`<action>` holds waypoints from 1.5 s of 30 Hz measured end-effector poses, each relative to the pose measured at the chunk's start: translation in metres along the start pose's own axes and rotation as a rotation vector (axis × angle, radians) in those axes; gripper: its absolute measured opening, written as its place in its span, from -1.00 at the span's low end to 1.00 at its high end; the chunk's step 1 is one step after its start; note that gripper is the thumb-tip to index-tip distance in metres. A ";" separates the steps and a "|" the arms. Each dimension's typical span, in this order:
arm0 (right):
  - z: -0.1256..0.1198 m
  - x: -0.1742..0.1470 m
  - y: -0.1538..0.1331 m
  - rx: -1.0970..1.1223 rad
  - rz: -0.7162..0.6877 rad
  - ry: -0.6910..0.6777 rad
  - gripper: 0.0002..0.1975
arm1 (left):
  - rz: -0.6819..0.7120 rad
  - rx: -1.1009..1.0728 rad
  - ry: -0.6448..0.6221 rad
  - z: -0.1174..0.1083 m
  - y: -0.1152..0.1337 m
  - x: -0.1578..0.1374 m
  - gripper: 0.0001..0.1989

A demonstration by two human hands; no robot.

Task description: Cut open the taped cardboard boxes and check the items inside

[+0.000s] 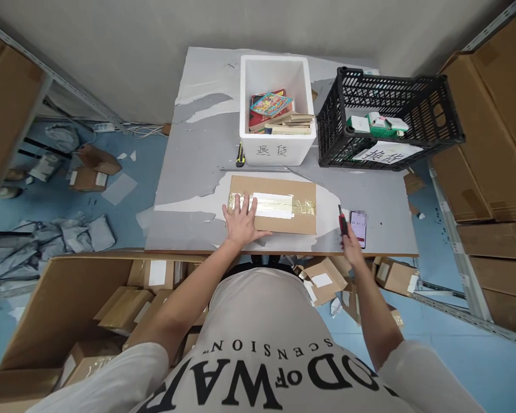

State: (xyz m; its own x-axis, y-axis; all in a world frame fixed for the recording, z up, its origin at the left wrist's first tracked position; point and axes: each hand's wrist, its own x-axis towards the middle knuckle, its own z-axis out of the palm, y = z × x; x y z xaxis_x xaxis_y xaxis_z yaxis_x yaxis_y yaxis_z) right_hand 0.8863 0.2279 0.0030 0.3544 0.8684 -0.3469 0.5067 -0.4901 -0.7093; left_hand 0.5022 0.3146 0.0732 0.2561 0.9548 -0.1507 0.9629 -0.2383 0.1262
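Note:
A flat cardboard box (284,225) lies on the table in front of me, with clear tape along its middle and a white label (273,205) on top. My left hand (241,222) rests on the box's left end, fingers spread out. In my right hand (351,246) is a red and black utility knife (343,222), its tip pointing away from me, to the right of the box. A phone (358,229) with a lit screen lies just right of that hand.
Behind the box stand a white foam bin (277,150) of books and a black crate (391,150) with green-and-white boxes. A yellow and black cutter (240,156) lies by the bin. A large carton (69,287) of parcels is at my left; shelving and cartons (494,126) flank the right.

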 end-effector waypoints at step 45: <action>0.093 0.142 -0.250 -0.758 -0.612 -0.087 -0.48 | 0.270 -0.137 0.136 0.022 -0.006 -0.024 -0.38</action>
State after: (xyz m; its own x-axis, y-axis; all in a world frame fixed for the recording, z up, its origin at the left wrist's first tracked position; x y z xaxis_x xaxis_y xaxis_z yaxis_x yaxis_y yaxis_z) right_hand 0.7365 0.4812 0.0738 -0.1816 0.9765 -0.1161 0.9655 0.1546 -0.2098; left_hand 0.4921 0.2897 0.0548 0.4776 0.8778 0.0374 0.8393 -0.4684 0.2759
